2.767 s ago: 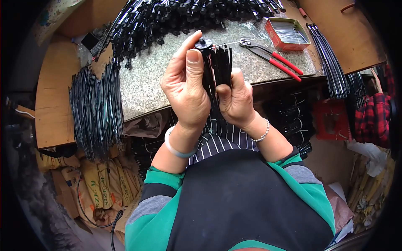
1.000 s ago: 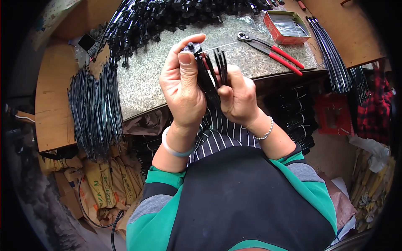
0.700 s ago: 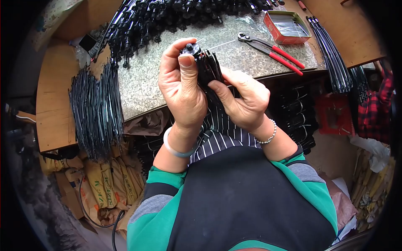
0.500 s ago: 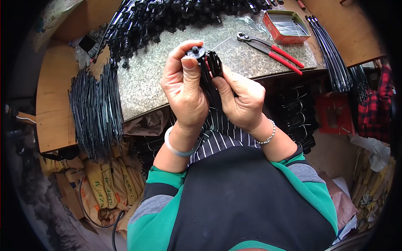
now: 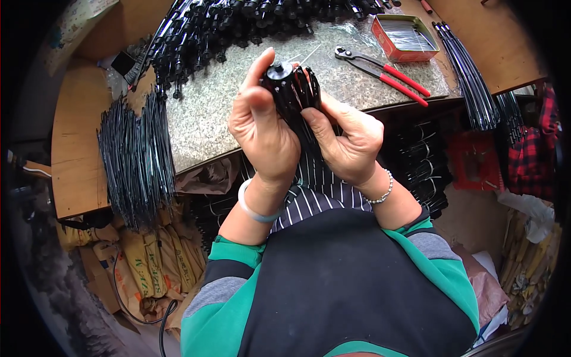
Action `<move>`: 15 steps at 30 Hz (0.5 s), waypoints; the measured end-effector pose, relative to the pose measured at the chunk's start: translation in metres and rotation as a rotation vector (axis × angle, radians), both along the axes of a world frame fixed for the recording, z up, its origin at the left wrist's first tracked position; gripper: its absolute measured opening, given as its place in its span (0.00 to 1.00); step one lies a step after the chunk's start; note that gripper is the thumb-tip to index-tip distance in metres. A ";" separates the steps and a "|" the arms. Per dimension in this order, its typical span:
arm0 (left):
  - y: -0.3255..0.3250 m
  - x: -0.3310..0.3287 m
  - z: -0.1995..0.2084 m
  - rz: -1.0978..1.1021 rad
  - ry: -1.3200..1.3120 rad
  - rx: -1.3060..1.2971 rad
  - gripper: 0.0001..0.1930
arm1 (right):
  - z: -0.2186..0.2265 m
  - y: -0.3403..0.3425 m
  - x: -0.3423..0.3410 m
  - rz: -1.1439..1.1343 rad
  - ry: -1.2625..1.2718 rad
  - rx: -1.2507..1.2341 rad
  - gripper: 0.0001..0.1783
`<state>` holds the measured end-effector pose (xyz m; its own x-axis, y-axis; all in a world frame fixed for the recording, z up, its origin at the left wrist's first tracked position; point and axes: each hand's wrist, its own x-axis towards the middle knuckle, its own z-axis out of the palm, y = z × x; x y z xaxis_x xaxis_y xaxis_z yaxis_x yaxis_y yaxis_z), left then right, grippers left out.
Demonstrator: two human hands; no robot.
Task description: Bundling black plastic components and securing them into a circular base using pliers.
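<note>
A: Far to the left of our left hand a bundle of black metal rods hangs over the bench edge. That hand is wrapped around the black ribbed assembly, thumb up by its round cap.

B: Our right hand grips the same assembly from the other side, fingers curled onto its ribs. Beyond that hand lie red-handled pliers, and further right an open red tin, on the speckled benchtop
</note>
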<state>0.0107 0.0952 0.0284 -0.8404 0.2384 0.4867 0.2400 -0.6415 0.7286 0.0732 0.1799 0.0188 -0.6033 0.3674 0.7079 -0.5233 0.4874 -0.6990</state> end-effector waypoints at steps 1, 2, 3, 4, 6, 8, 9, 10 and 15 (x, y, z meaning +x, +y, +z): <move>0.001 0.001 0.000 -0.022 0.062 0.041 0.26 | 0.000 0.000 0.001 0.001 -0.010 -0.006 0.15; 0.000 0.003 0.001 0.080 0.118 -0.080 0.27 | -0.001 0.001 0.001 0.001 -0.011 -0.006 0.15; 0.000 0.003 0.003 0.079 0.118 -0.080 0.27 | -0.002 0.001 0.002 0.003 -0.017 0.022 0.15; 0.000 0.004 0.005 0.077 0.055 -0.080 0.24 | -0.004 0.002 0.003 0.005 -0.023 0.050 0.15; -0.001 0.006 0.008 0.078 -0.002 -0.095 0.21 | -0.003 0.003 0.005 0.006 -0.030 0.077 0.15; 0.001 0.008 0.010 0.071 -0.017 -0.072 0.21 | 0.002 0.004 0.007 0.039 -0.033 0.084 0.15; 0.002 0.009 0.011 0.064 -0.032 -0.049 0.21 | 0.004 0.005 0.008 0.056 -0.035 0.087 0.14; 0.002 0.010 0.011 0.057 -0.047 -0.026 0.21 | 0.005 0.005 0.007 0.064 -0.023 0.070 0.13; 0.000 0.008 0.008 0.021 0.002 -0.018 0.20 | 0.003 0.006 0.010 0.074 -0.118 0.049 0.11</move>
<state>0.0190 0.0955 0.0363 -0.8444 0.2292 0.4841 0.2546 -0.6233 0.7393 0.0834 0.1858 0.0214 -0.7078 0.2857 0.6461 -0.4743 0.4856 -0.7343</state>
